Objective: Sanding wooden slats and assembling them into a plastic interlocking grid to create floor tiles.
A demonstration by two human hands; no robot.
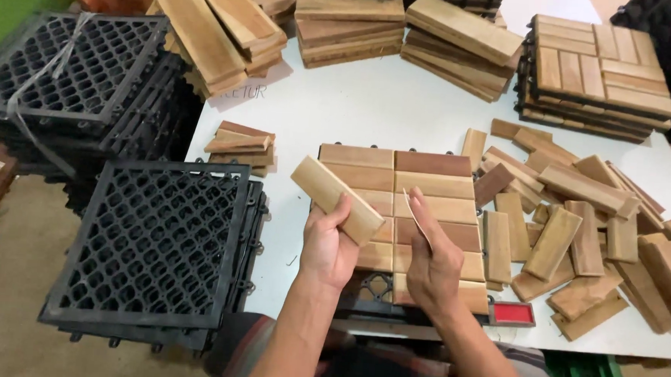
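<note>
A white worktable (385,111) fills the middle of the view, and at its near edge lies a partly filled deck tile (404,192), pale and reddish wooden slats set in rows on a black plastic grid; everything else is told from this tile. Above its near left part the left hand (329,245) is clamped around a single light wooden slat (336,199), held tilted and clear of the tile. Just right of it, the right hand (433,255) hovers over the tile's near middle with fingers straight and pressed together, gripping nothing that can be seen. The two hands are near each other but apart. To the right of the tile sprawls a loose heap of slats (578,239); a small red pad in a black frame (512,313) sits at the tile's near right corner. Beyond the tile, at the far side of the table, stand stacked wooden boards (349,25) and, far right, a stack of finished tiles (598,76). A short pile of slats (240,144) lies to the tile's left. Further left, off the table, are stacks of black plastic grid bases (152,248), the farther stack bound with a pale strap, over a brownish floor. The tile's near left corner shows bare grid, partly hidden by the forearms. The far boards are cut off by the picture's top edge, and faint writing on the table is too small to make out.
</note>
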